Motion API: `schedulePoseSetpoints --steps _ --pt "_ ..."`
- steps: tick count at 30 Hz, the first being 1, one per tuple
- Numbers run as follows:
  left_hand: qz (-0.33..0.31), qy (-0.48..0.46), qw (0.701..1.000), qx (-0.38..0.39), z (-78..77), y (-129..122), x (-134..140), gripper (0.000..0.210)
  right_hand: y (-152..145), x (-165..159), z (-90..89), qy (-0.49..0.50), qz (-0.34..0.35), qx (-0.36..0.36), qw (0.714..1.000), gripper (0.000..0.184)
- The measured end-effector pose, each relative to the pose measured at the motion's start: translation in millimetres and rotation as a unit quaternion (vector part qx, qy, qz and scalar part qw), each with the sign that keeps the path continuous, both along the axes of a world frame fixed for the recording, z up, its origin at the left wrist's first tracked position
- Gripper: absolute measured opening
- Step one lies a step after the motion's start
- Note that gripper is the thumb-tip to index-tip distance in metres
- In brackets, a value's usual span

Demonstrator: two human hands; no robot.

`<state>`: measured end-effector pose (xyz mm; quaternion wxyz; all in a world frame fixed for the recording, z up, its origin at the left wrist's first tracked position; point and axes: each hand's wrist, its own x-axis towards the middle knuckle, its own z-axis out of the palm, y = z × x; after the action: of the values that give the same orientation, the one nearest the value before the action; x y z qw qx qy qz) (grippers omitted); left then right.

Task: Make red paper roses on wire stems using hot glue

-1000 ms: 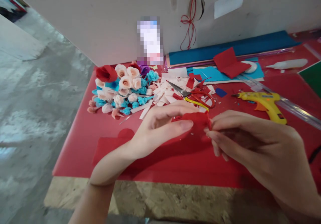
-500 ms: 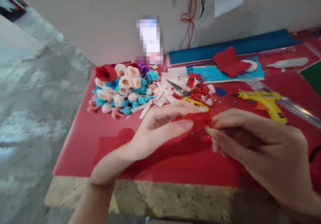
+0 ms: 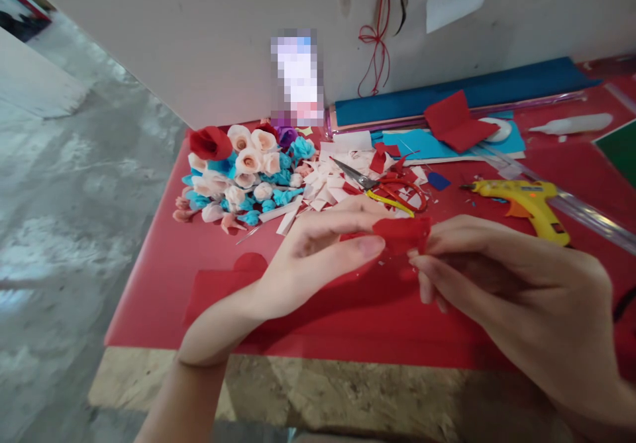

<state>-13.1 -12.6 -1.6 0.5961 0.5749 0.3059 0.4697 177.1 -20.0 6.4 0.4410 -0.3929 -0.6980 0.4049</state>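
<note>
Between my hands is a small red crepe paper piece (image 3: pixel 401 234), held above the red-covered table (image 3: pixel 308 337). My left hand (image 3: pixel 318 251) pinches its left end between thumb and fingers. At the other end, the thumb and fingertips of my right hand (image 3: pixel 491 277) are closed on its edge, and part of that end is hidden by the fingers. Just beyond the paper lie scissors (image 3: pixel 370 183) with yellow and red handles. A flat red paper sheet (image 3: pixel 218 291) and a rounded red piece (image 3: pixel 251 264) rest on the table, partly behind my left forearm.
Paper flowers (image 3: pixel 248 161) in red, cream and blue are heaped at the back left, beside paper scraps (image 3: pixel 328 181). A yellow glue gun (image 3: pixel 531 198) lies to the right, with a white glue bottle (image 3: pixel 576 124) farther back. A blurred screen (image 3: pixel 298 79) leans on the wall.
The red paper between my hands has turned and shifted slightly right, showing a flatter, wider face. Both hands keep nearly the same place and grip.
</note>
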Motion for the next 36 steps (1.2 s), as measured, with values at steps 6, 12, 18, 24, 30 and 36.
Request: schedulePoseSetpoints --steps 6,12,18,24,30,36 --pt "0.055 0.046 0.997 0.040 3.0 0 5 0.018 -2 -4 5.6 0.079 0.029 -0.103 0.991 0.009" --pt "0.076 0.109 0.986 0.104 6.8 -2 8 0.008 -5 -5 2.9 0.078 0.062 -0.161 0.982 0.009" --pt "0.100 0.136 0.976 0.135 6.4 -2 7 0.007 -7 -5 -3.1 0.089 0.063 -0.182 0.977 0.008" --pt "0.098 0.145 0.974 0.147 7.8 -2 7 0.009 -6 -6 -4.0 0.090 0.058 -0.180 0.978 0.010" --pt "0.104 0.148 0.971 0.155 8.0 -1 6 0.008 -4 -8 -3.1 0.098 0.053 -0.182 0.977 0.011" --pt "0.088 0.140 0.972 0.165 6.7 -1 5 0.009 -7 -8 -3.6 0.094 0.039 -0.175 0.979 0.014"
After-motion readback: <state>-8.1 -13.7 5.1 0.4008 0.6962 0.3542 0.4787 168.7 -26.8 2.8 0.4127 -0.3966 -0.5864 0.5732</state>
